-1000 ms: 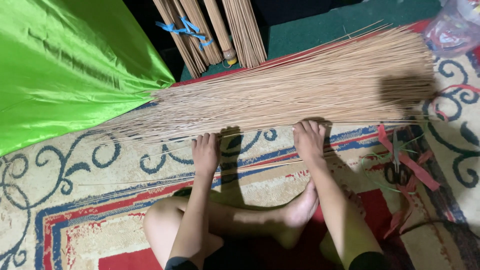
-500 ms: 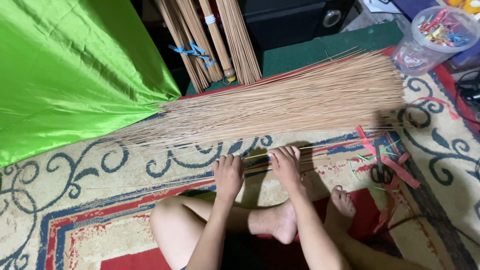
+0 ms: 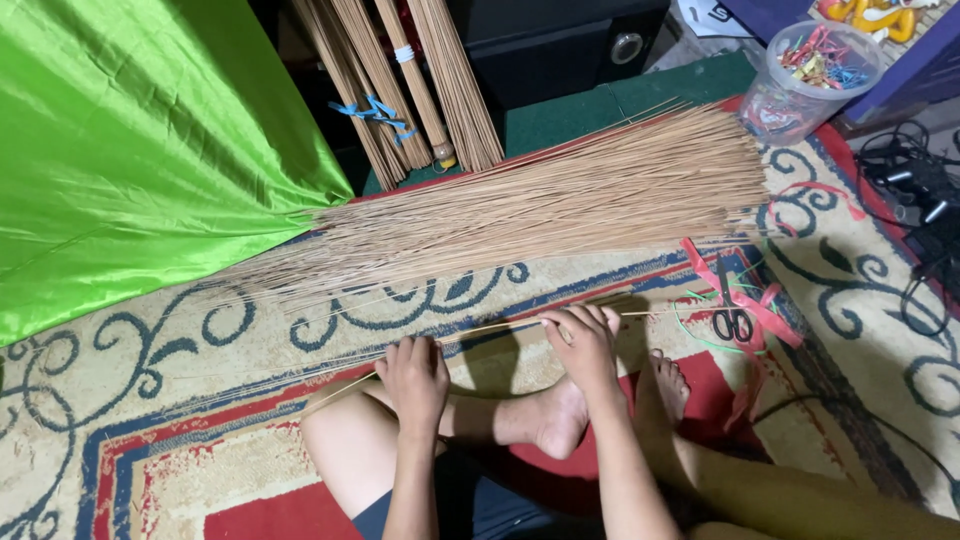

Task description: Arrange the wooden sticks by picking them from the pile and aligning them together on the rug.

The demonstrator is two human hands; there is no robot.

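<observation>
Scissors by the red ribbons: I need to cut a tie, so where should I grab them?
Take the scissors by the black loop handles, the end nearest the person's feet, coming from above with the right hand. They lie flat on the carpet, blades pointing away toward the stick pile.

Both hands pulled back from the big stick pile (image 3: pixel 540 215) toward the legs. Left hand (image 3: pixel 412 375) and right hand (image 3: pixel 585 345) now grip a thin bundle of sticks (image 3: pixel 480 332), lifted clear of the pile.
</observation>
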